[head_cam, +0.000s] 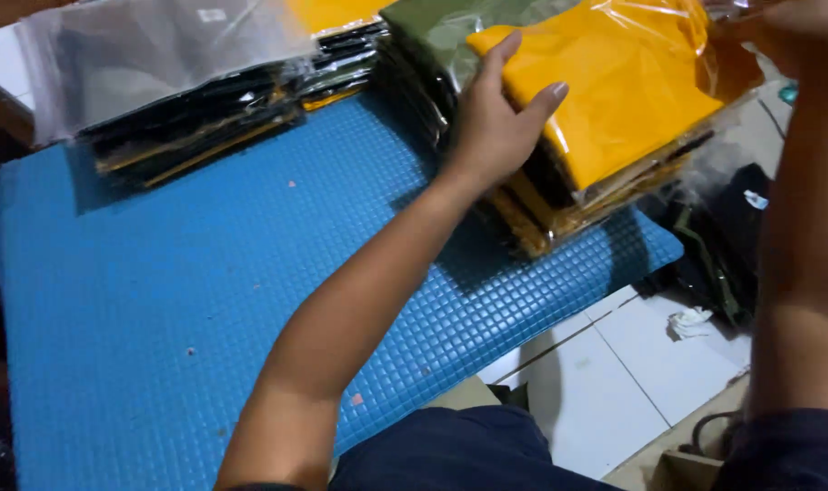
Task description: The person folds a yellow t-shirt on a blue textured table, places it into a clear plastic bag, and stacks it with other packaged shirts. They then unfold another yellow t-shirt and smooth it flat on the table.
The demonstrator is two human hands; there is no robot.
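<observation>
Glossy clear plastic bag [705,82] over matt orange cloth [614,82]; blue mat [159,300] rubbery, grid-textured.

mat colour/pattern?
Blue mat, embossed with a small square grid. Head view.
</observation>
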